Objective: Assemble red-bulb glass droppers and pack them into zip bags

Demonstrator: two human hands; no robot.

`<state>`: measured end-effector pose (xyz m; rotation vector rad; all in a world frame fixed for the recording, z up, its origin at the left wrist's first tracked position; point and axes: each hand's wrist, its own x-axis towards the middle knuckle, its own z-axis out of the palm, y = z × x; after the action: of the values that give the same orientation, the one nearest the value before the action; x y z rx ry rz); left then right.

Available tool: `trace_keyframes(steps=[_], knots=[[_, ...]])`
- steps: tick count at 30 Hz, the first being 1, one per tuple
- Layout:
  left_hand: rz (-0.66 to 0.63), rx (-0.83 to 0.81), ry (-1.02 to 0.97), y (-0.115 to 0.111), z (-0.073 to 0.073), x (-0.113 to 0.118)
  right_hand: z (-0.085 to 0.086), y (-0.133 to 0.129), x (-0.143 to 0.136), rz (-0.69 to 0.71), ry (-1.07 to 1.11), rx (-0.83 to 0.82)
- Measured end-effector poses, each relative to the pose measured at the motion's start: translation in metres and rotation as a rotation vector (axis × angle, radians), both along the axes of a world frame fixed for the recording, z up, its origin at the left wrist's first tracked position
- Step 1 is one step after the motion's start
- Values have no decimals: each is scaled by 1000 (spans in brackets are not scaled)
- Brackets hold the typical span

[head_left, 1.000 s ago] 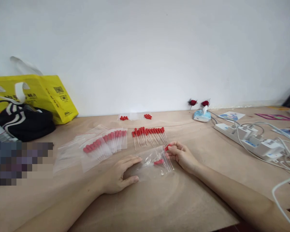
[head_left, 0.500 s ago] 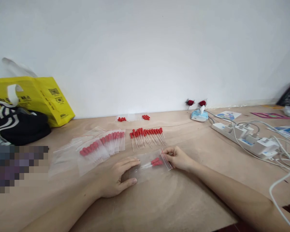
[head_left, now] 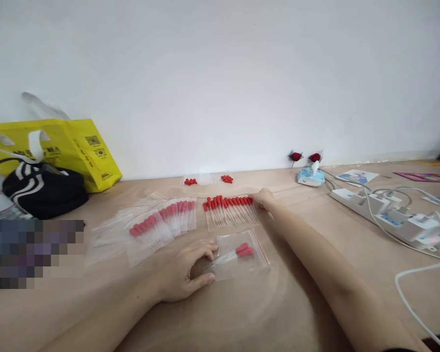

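A clear zip bag lies flat on the table, with red-bulbed droppers inside it. My left hand rests at the bag's left end, thumb and fingers apart. Behind the bag is a row of loose droppers, red bulbs pointing away from me and thin clear tubes towards me. At the row's right end my right hand has its fingertips closed at the last bulb; the fingers partly hide it. Several filled bags of droppers overlap to the left of the row.
Two small bags of red bulbs lie by the wall. A yellow bag and a black striped item stand left. On the right are a tissue pack, two dark red flowers, and a power strip with white cables.
My right hand has let go of the zip bag's red-lined mouth and moved away from me to the right end of the dropper row. My left hand stays at the bag.
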<state>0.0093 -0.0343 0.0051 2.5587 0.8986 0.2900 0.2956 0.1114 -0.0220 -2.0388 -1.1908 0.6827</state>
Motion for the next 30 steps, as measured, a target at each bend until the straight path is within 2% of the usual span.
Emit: trace_keyframes(steps=[6, 11, 14, 18, 24, 27, 30], knots=[[20, -26, -46, -3, 7, 2, -1, 17, -1, -46, 52, -60], [11, -40, -25, -4, 10, 1, 6, 9, 3, -54, 251, -34], [13, -36, -41, -3, 9, 0, 17, -8, 12, -21, 425, 71], [11, -22, -28, -3, 10, 2, 22, -46, 27, 9, 613, 278], [21, -4, -4, -2, 7, 3, -6, -107, 26, 27, 850, 507], [13, 1, -9, -2, 7, 3, -16, -122, 17, 35, 936, 528], [32, 10, 25, -3, 9, 3, -16, -128, 6, 22, 1032, 539]])
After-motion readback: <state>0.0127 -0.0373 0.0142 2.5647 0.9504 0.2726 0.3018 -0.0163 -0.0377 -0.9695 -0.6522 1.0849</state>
